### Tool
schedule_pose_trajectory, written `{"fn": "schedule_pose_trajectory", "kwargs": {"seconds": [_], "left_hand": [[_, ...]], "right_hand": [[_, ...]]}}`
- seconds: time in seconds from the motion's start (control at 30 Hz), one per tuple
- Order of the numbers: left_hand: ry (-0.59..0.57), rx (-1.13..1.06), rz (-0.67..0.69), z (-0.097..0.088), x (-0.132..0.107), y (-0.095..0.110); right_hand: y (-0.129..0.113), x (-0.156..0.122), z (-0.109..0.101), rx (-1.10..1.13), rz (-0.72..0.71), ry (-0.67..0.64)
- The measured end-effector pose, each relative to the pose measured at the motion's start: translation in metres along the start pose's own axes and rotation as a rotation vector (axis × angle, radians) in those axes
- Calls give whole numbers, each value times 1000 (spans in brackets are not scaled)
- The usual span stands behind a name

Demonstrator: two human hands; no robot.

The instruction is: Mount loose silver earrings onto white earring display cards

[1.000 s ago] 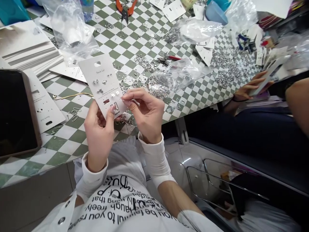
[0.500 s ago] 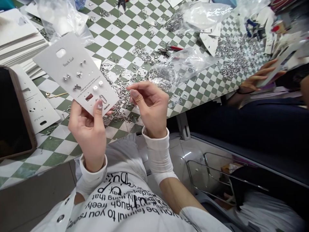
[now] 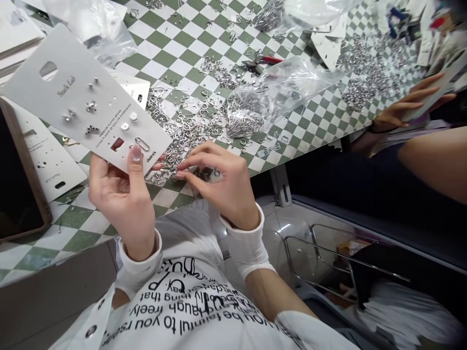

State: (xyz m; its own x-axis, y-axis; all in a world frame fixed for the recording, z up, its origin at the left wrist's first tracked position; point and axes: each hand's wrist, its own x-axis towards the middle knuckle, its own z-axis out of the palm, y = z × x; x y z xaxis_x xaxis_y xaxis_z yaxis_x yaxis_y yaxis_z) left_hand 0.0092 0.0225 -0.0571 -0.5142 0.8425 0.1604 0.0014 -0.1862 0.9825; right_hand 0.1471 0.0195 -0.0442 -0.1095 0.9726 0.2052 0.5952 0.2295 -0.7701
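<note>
In my left hand [image 3: 122, 199] is a white earring card [image 3: 85, 104], gripped near its lower edge with the thumb on the front. Several small silver studs are set in the card, and a silver oval link shape [image 3: 142, 144] sits just above my thumb. My right hand [image 3: 221, 182] is at the near edge of a pile of loose silver earring pieces [image 3: 193, 124]. Its thumb and index finger pinch at a small silver metal piece [image 3: 174, 171], whose exact shape is too small to tell.
A clear plastic bag of silver pieces [image 3: 251, 109] lies beyond the pile, with red-handled pliers [image 3: 257, 63] behind it. A dark phone [image 3: 22, 180] and another card [image 3: 54, 160] lie left. Another person's hand [image 3: 412, 104] holds a card at right.
My right hand has come down and toward me, from above the pile to its near edge, fingertips now among the pieces. The card in my left hand has shifted left and closer.
</note>
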Motion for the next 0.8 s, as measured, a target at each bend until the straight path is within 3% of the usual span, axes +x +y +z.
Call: {"fn": "schedule_pose_trajectory", "kwargs": {"seconds": [0.2, 0.5, 0.8], "left_hand": [[-36, -35, -95, -2, -1, -3], [-9, 17, -26, -1, 0, -4], [0, -91, -20, -1, -1, -1]], "right_hand": [[-4, 5, 1, -55, 101, -118], [6, 1, -8, -15, 62, 72], [-2, 0, 6, 44, 33, -7]]}}
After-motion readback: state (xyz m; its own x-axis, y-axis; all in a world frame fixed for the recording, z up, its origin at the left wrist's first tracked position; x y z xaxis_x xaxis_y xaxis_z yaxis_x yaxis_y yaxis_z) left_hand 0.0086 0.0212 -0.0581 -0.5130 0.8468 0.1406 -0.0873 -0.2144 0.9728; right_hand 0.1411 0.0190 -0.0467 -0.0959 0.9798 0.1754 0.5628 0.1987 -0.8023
